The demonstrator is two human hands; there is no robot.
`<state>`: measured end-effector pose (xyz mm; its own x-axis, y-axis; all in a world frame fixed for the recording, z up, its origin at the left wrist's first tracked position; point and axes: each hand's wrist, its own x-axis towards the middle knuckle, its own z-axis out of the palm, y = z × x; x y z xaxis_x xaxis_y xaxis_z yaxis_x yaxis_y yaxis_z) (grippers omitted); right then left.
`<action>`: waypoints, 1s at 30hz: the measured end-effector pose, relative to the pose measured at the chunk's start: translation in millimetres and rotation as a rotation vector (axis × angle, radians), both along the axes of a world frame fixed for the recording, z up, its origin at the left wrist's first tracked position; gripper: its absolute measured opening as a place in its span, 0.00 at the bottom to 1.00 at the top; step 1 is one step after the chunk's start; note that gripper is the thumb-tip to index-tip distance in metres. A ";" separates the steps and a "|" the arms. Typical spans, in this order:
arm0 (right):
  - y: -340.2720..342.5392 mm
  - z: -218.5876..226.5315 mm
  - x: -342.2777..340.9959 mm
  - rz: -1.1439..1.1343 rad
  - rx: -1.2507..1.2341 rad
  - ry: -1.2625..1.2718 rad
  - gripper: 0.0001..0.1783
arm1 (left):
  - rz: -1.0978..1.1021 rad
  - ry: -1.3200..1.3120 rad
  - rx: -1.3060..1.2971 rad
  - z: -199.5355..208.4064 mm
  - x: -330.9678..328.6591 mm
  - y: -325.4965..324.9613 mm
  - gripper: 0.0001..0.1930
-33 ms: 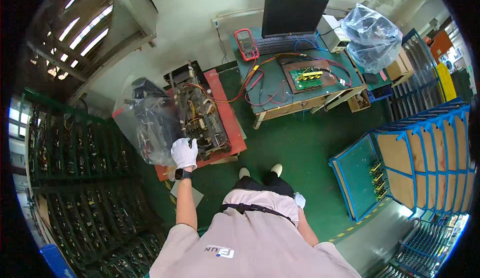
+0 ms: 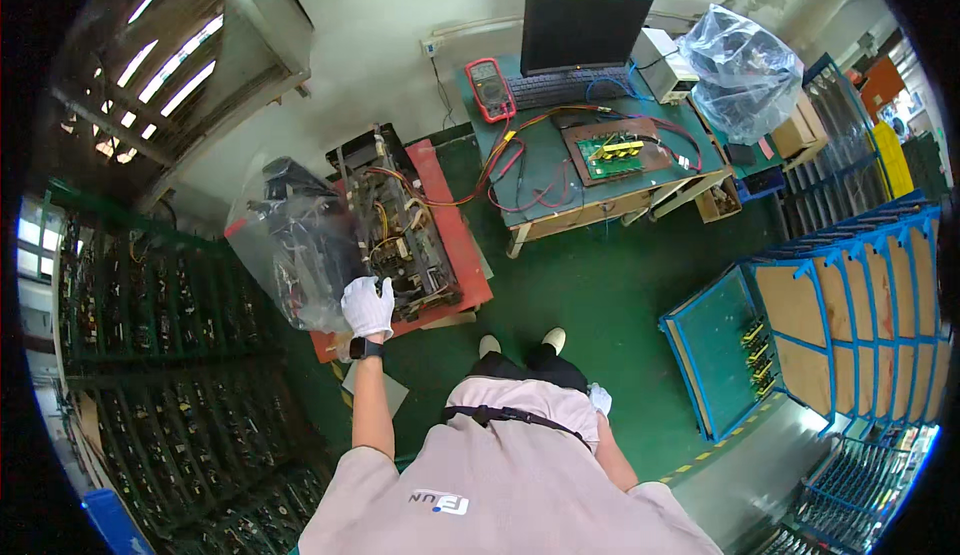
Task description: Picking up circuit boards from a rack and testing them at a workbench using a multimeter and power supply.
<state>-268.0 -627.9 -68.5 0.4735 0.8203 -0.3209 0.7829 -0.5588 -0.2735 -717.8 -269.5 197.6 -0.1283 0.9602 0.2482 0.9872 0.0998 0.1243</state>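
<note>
My left hand, in a white glove, rests at the near left corner of an opened electronic unit. Its thumb stands apart from the fingers, and nothing shows in its grasp. Wires and parts lie bare inside the unit, which sits on a red board. Against the unit's left side, close to the same hand, is a clear plastic bag over something dark. My right hand, also gloved in white, hangs beside my right hip; its fingers are too small to make out.
Ahead stands a green-topped bench with a monitor, a red multimeter and a green circuit board. Cables run from the bench to the unit. Racks of boards line the left. A blue-framed cart stands at the right.
</note>
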 end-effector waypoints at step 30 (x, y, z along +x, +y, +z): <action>-17.1 19.2 147.5 -1.101 -0.062 1.167 0.22 | 0.248 0.148 -0.246 5.7 26.8 13.2 0.22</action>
<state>-120.6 -645.0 -49.3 0.2809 0.2343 -0.9307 -0.5989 -0.7150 -0.3607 -691.0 -256.3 203.3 -0.3446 0.9376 0.0476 0.9348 0.3473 -0.0748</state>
